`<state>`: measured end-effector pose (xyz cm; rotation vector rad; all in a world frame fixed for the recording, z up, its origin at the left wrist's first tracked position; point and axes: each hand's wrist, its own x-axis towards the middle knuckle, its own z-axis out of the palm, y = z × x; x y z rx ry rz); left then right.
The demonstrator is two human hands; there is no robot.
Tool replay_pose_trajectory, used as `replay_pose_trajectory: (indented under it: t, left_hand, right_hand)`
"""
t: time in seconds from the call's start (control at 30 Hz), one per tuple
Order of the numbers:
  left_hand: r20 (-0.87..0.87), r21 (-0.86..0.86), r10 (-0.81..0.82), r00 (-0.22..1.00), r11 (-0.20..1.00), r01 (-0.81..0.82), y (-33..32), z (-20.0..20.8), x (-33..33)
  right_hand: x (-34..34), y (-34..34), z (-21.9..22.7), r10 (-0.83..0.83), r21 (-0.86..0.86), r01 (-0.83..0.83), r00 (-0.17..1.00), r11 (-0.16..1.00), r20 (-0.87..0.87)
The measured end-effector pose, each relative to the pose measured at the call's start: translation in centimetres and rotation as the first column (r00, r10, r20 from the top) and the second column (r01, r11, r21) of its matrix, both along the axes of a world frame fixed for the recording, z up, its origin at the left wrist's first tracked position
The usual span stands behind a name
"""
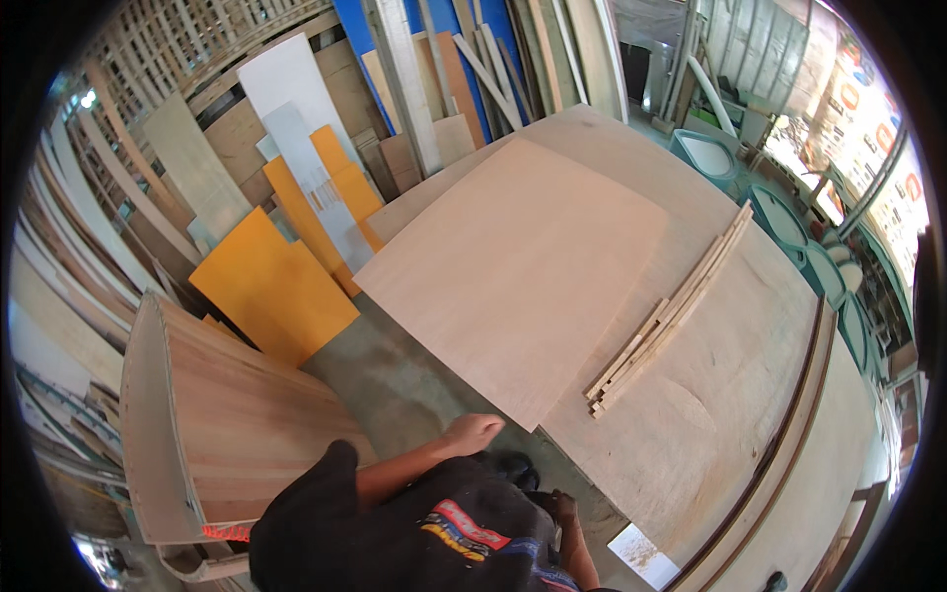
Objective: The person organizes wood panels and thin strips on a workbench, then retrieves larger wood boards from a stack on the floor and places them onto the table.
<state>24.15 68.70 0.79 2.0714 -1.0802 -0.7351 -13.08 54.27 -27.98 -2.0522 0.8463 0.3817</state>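
My left hand (475, 432) is in front of my body, just short of the near corner of a thin plywood sheet (523, 266) and apart from it. Its fingers are curled closed, and nothing shows in them. Low against my dark shirt is my right hand (564, 507), in shadow, with its fingers mostly hidden. The sheet lies flat on a larger wooden board surface (730, 395), its near left edge reaching past that surface. To its right rests a loose bundle of narrow wooden strips (676, 306).
At left stands a curved wooden panel piece (247, 414). Orange boards (276, 286) and a white board (296, 89) lean behind it. Green plastic-looking frames (779, 217) line the far right. Long dark-edged strips (779, 464) cross the right side, near a white card (641, 555).
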Motion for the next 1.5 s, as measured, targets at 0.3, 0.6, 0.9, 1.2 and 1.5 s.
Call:
replay_pose_trajectory:
  t: [0.3, 0.6, 0.9, 1.2, 1.5]
  left_hand:
    - [0.092, 0.490, 0.470, 0.878, 0.746, -0.451, 32.6, -18.3, -1.3]
    - [-0.170, 0.734, 0.469, 0.867, 0.648, -0.206, 44.9, -23.7, -4.7]
    - [0.030, 0.587, 0.835, 0.550, 0.431, -0.686, 47.5, -18.8, 17.6]
    - [-0.015, 0.293, 0.989, 0.148, 0.146, -0.945, 50.6, -16.6, 32.8]
    - [-0.048, -0.052, 0.996, -0.078, -0.080, -0.995, 53.7, 2.5, 48.4]
  right_hand:
    - [4.7, 2.6, 3.8, -0.480, 0.517, 0.701, 0.713, 0.491, -0.511]
    - [7.4, 4.0, -1.5, -0.082, 0.601, 0.454, 0.836, 0.658, -0.543]
    - [30.0, 1.8, 8.1, 0.365, 0.315, -0.220, 0.757, 0.923, -0.542]
    - [61.8, 18.4, 5.7, 0.707, 0.062, -0.705, 0.707, 0.706, -0.011]
    - [95.1, 27.7, 5.9, 0.886, -0.092, -0.909, 0.416, 0.406, -0.203]
